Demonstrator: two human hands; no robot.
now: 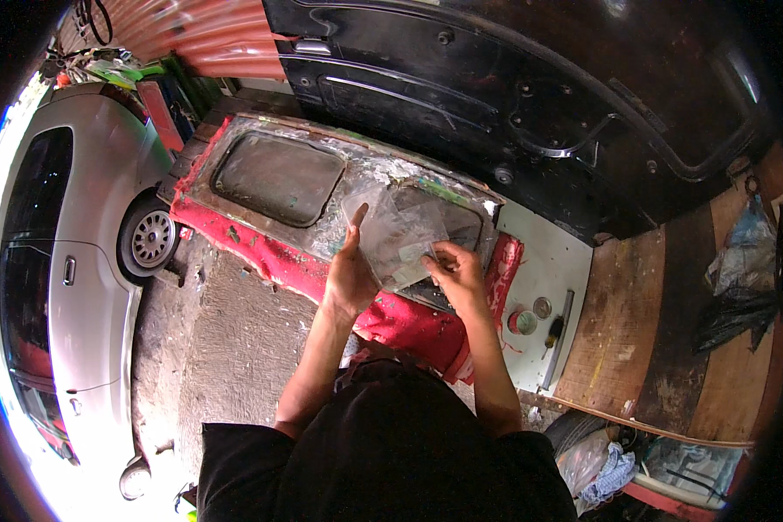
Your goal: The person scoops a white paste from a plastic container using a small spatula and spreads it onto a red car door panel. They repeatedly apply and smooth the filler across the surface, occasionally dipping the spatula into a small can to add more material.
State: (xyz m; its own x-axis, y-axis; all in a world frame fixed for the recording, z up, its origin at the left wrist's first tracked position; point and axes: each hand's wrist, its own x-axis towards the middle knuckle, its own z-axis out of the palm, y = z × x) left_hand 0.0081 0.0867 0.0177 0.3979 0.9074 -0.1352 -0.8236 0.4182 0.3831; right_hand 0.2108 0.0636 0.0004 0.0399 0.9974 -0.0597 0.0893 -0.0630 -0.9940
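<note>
Several thin clear plastic pieces [387, 230], perhaps bags or sheets, are held up over a worn metal panel [200, 191] with two recessed windows. My left hand [348, 274] grips their left side, thumb extended upward along the plastic. My right hand [452, 274] pinches the lower right edge with bent fingers. Beneath the panel, a red cloth [235, 261] hangs over the front edge of the work surface. The plastic hides part of the right-hand window.
A pale board [548, 261] at right carries a small tin [522, 322], a lid and tools, beside wooden planks [609, 331]. A black vehicle panel [505, 70] stands behind. A silver car [96, 287] is at left. Bags [744, 252] lie far right.
</note>
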